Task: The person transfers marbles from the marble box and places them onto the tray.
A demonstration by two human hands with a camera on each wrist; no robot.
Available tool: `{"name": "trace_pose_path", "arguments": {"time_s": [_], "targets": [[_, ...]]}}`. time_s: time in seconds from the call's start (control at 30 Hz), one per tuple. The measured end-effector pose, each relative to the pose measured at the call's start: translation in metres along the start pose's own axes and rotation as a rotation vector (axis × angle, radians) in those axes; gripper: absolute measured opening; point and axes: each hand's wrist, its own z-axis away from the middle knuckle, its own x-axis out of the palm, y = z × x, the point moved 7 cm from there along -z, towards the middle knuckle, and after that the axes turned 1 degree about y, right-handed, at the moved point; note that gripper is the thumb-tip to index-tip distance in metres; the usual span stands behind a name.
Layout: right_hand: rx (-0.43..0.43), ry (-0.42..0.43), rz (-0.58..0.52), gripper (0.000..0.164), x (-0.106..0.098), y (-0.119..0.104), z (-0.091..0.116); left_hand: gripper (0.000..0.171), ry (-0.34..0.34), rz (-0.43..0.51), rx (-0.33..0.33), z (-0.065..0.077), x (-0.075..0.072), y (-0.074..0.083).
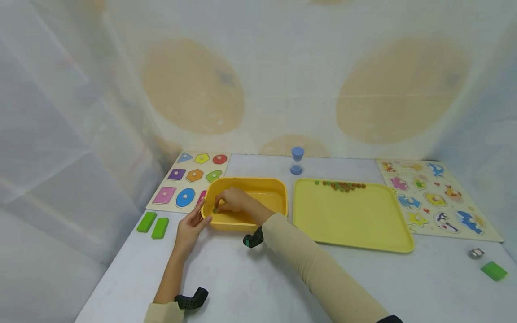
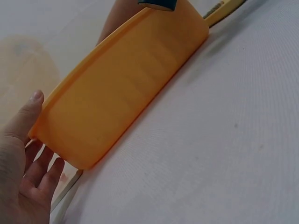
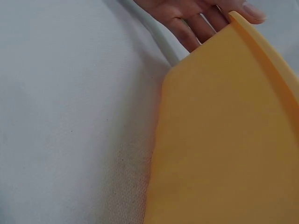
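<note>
A deep orange-yellow plastic bin [image 1: 266,225] stands on the table in front of the person. My left hand [image 1: 189,228] grips its left end, thumb at the rim and fingers against the outer wall; the left wrist view shows this hand [image 2: 28,158] close up. Inside the bin, toward its left end, is my right hand [image 1: 233,200], reaching down. Its thumb and fingertips pinch a small green bead [image 1: 214,210] low over the bin's floor. The right wrist view shows mostly the bin's outer wall [image 3: 224,126], which hides the right hand there.
Right of the bin lies a yellow tray [image 1: 347,220] with several small green and brown beads [image 1: 345,186] along its far edge. Shape puzzle [image 1: 163,195] back left, animal puzzle [image 1: 436,226] right. A blue sand timer [image 1: 297,160] stands behind. Green blocks [image 1: 160,228] lie left.
</note>
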Motion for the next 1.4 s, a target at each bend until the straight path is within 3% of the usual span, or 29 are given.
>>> {"name": "trace_pose_path", "arguments": {"time_s": [0.3,0.53,0.67,0.77,0.87,0.97,1.13,1.23,1.4], "targets": [[-0.009,0.0,0.013,0.018,0.004,-0.005,-0.004,0.055,-0.004,-0.004,-0.009,0.0,0.0,-0.002],[0.048,0.005,-0.03,0.018,0.001,-0.001,-0.001,0.055,0.002,-0.015,-0.007,0.0,0.002,0.0],[0.049,0.045,-0.077,0.019,-0.011,0.001,0.007,0.056,0.002,-0.009,0.001,-0.001,0.002,0.0],[0.022,0.093,-0.108,0.02,-0.031,0.001,0.021,0.058,0.0,-0.021,-0.003,-0.001,0.002,-0.001],[-0.026,0.188,-0.136,0.021,-0.062,0.006,0.048,0.061,0.001,-0.042,0.0,-0.001,0.001,-0.003],[-0.049,0.337,-0.151,0.021,-0.096,0.022,0.089,0.06,-0.004,-0.044,0.012,-0.002,0.0,-0.003],[0.027,0.543,-0.149,0.02,-0.135,0.075,0.174,0.066,-0.053,-0.029,0.041,0.0,0.0,0.001],[0.146,0.6,-0.138,0.022,-0.138,0.116,0.226,0.076,-0.071,-0.063,0.04,0.002,0.001,0.003],[0.362,0.562,-0.1,0.025,-0.116,0.169,0.29,0.078,-0.035,-0.117,0.028,0.004,-0.006,0.003]]}}
